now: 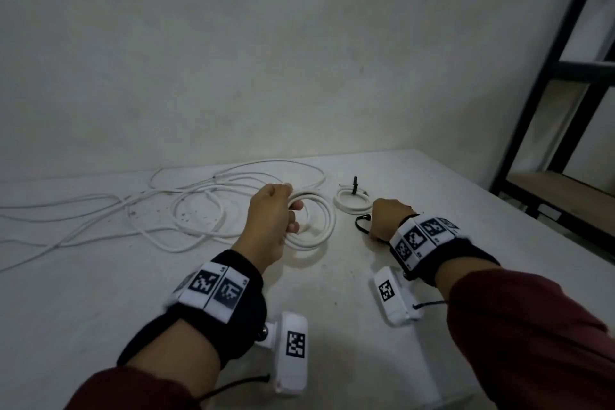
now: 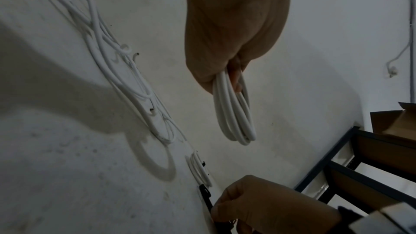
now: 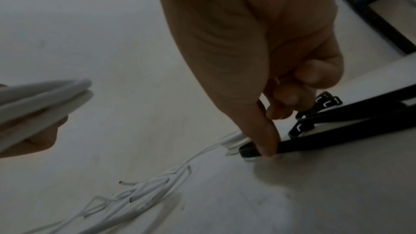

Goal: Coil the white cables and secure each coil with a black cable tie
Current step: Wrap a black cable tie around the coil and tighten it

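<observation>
Left hand (image 1: 271,220): our fingers are curled through a finished coil of white cable (image 1: 314,226), bunching the turns together so they cannot spring apart; the left wrist view shows the loops hanging from the closed fist, clear of the table (image 1: 100,293). We judge it is held up that way to leave room for a tie to pass around the bundle.

Right hand (image 1: 386,218): down at the tabletop, thumb and fingertips (image 3: 269,141) pinching one black cable tie (image 3: 315,141). More black cable ties (image 3: 319,111) lie just beside it, heads toward the hand, so the supply sits within easy reach of the tying hand.

Just beyond the right hand lies a smaller coil (image 1: 352,200), already bound, its black tie tail (image 1: 355,184) sticking up. Likely parked there to stay out of the working space.

To the left, the loose white cables (image 1: 186,206) sprawl tangled across the table toward the wall (image 1: 233,43), not yet coiled. A dark metal shelving frame (image 1: 565,83) stands at the right.

Our reading: second coil formed, tie being picked up, binding not yet begun.
</observation>
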